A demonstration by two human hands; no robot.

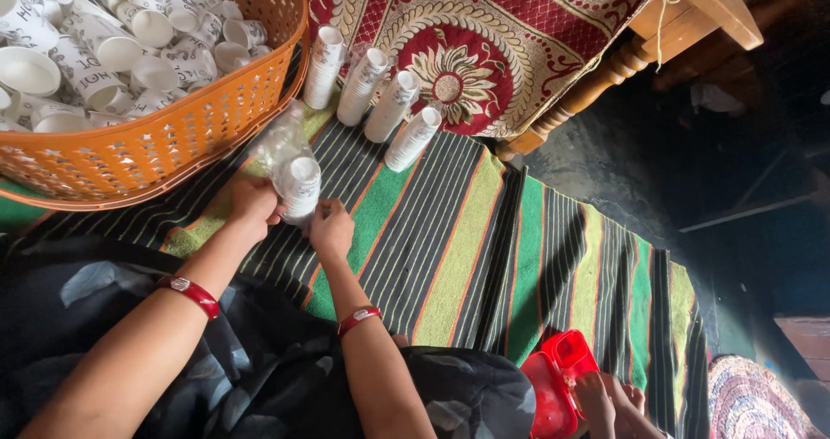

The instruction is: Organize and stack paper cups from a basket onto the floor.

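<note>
Looking down from my head camera, I see both hands meeting on a short stack of white paper cups with grey print, sheathed in a clear crinkled plastic sleeve (294, 175). My left hand (252, 204) pinches the sleeve's side, and my right hand (329, 227) closes on the stack's near end from the other side, so the cups are gripped between them; each wrist wears a red bangle. The stack lies tilted just off the lower right rim of the big orange perforated plastic basket (164, 145), my landmark, on a green, black and yellow striped woven mat (450, 249).

That basket is heaped with loose cups of the same kind. Just right of the basket's rim, four more nested stacks of white cups (372, 93) lean side by side, mouths toward me, probably ranged in a row to stay sorted. Behind them, farther right of the basket, hangs a red and cream floral patterned cloth (484, 50) over a wooden turned-leg frame (605, 76).

Open mat lies to the right of the basket and below the row. Well away from the basket, at bottom right, another person's small hands (609, 404) touch a red plastic hinged box (553, 383).
</note>
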